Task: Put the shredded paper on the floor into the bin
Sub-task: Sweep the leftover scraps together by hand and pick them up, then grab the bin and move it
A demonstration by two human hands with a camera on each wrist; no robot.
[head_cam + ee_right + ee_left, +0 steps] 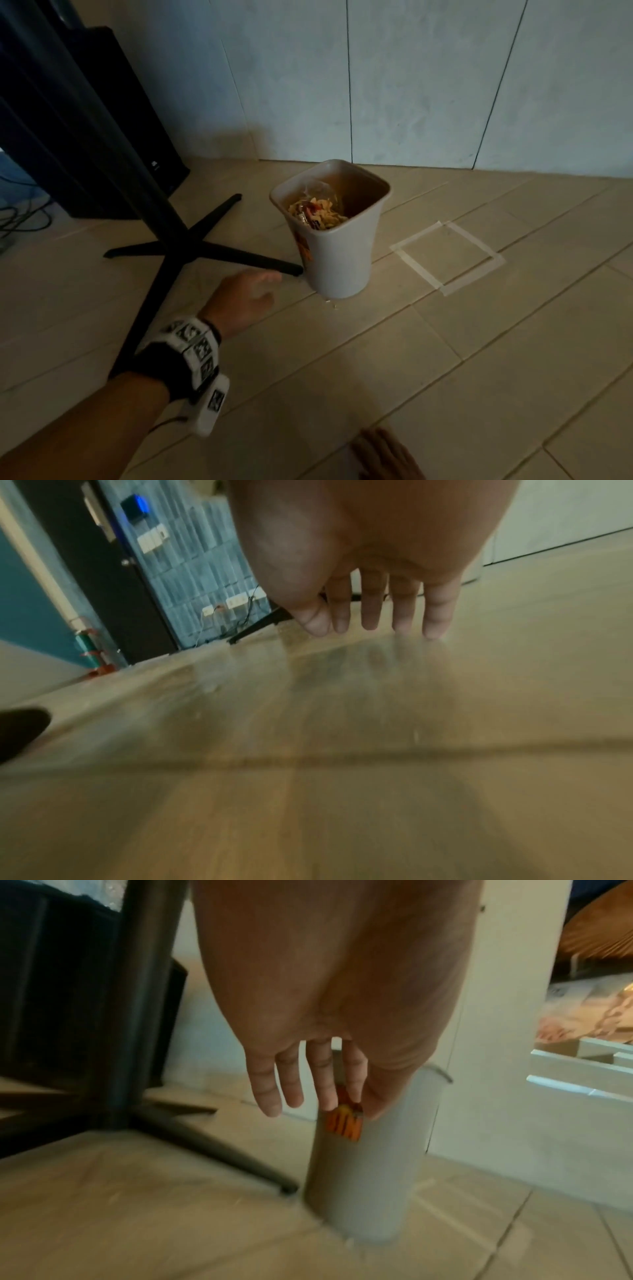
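- Shredded paper [317, 210]: lies inside the bin [342, 263]; one small scrap [331, 303] seems to remain on the floor at its base.
- Left hand [245, 294]: fingers loose, empty, just beside the bin; nearer that scrap.
- Right hand [383, 455]: fingers spread, empty, low over the floor tiles [445, 359], well apart.

The right hand [385, 455] is cut off by the head view's lower edge. The bin [337, 240] walls hide most of the shredded paper [317, 210]. Its orange label [344, 1125] is too blurred to read.
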